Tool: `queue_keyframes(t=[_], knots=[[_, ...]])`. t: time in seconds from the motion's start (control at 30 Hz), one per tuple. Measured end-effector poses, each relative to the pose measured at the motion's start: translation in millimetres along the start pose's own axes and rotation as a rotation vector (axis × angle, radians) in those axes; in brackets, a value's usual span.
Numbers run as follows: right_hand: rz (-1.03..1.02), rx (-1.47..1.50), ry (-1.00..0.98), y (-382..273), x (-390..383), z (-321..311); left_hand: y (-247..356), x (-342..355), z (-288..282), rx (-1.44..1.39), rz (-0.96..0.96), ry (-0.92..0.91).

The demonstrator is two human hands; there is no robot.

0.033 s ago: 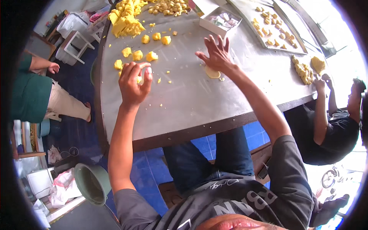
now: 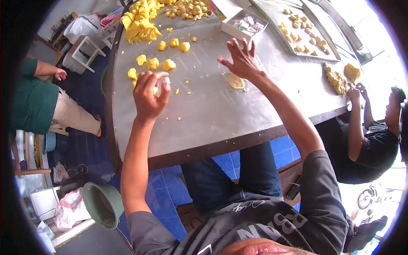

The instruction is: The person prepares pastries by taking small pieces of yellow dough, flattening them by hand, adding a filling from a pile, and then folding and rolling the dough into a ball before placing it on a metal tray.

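Observation:
My left hand is curled with thumb and fingers bent above the steel table. A small pale yellow dough piece shows between them, mostly hidden. My right hand has its fingers spread and holds nothing. Close to its wrist lies a flattened round of pale dough on the table. Several yellow dough balls sit in loose rows beyond my left hand. One of them lies just to the left of its fingers.
A large yellow dough mass and a heap of small pale pieces lie at the far left. A white box of small packets and a tray of shaped pieces stand farther right. Two other people are nearby, one handling a dough lump.
The flattened dough round shows more fully beside my right hand, which has shifted slightly away from it. My left hand stays curled in nearly the same spot.

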State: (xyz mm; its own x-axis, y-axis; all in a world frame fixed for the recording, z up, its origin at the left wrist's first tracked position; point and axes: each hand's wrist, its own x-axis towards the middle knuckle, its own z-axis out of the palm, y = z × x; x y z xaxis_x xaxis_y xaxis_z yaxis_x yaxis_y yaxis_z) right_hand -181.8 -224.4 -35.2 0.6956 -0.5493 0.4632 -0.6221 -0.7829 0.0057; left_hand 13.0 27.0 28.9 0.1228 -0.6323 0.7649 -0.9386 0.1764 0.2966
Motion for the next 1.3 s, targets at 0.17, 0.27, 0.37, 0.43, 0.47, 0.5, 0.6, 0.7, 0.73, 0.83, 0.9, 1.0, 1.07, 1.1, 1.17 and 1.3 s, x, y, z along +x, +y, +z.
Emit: queue_keyframes(t=[0.17, 0.27, 0.37, 0.43, 0.47, 0.5, 0.6, 0.7, 0.73, 0.83, 0.9, 1.0, 1.07, 1.1, 1.17, 1.3], knots=[[0.06, -0.01, -0.187, -14.4, 5.9, 0.6, 0.1, 5.9, -1.4, 0.007, 0.02, 0.013], [0.068, 0.074, -0.105, -9.1, 9.8, -4.4, 2.0, 3.2, -0.3, -0.012, 0.021, 0.009], [0.052, 0.093, -0.271, -23.4, -5.4, 1.1, -0.1, 3.3, -3.1, -0.016, 0.032, -0.006], [0.013, 0.015, -0.193, -16.6, -11.3, -1.3, -0.6, 1.7, -1.7, -0.005, 0.029, -0.007], [0.017, 0.015, -0.191, -13.0, -11.2, -3.0, -0.9, 1.5, -1.9, -0.007, 0.021, -0.009], [-0.004, -0.016, -0.161, -9.2, -10.6, -4.4, -1.7, 1.7, -1.9, -0.009, 0.012, -0.011], [-0.012, 0.019, -0.075, -20.2, -7.2, -12.6, 0.8, 1.9, -5.5, -0.013, 0.02, -0.004], [0.118, 0.13, -0.173, -34.6, -25.2, -4.4, -1.6, -0.2, -3.2, -0.008, 0.051, 0.03], [0.074, 0.073, -0.132, -22.7, -26.5, -4.5, -1.3, 2.8, -2.8, -0.012, 0.06, 0.034], [0.031, -0.003, -0.104, -5.3, -18.4, -3.5, 0.0, 1.6, -2.1, -0.007, 0.022, 0.016], [0.03, -0.018, -0.111, -6.1, -10.2, -4.2, -0.8, 1.3, -3.2, -0.01, 0.037, 0.017], [-0.046, -0.007, -0.041, -6.6, -11.1, 4.4, 6.9, 4.3, 1.5, -0.031, 0.041, -0.011], [0.028, 0.0, -0.137, -15.7, -3.4, 3.2, 3.4, 0.6, -1.5, -0.021, 0.038, -0.012], [-0.005, -0.04, -0.179, -12.0, 0.1, -2.3, 1.5, -0.8, -3.1, -0.017, 0.034, -0.008], [0.006, -0.028, -0.198, -11.4, -3.7, -2.7, 1.5, 0.6, -3.5, -0.015, 0.035, -0.006], [-0.058, -0.106, -0.253, -5.1, -1.6, -9.1, 1.0, -2.1, -2.4, -0.02, 0.016, -0.026]])
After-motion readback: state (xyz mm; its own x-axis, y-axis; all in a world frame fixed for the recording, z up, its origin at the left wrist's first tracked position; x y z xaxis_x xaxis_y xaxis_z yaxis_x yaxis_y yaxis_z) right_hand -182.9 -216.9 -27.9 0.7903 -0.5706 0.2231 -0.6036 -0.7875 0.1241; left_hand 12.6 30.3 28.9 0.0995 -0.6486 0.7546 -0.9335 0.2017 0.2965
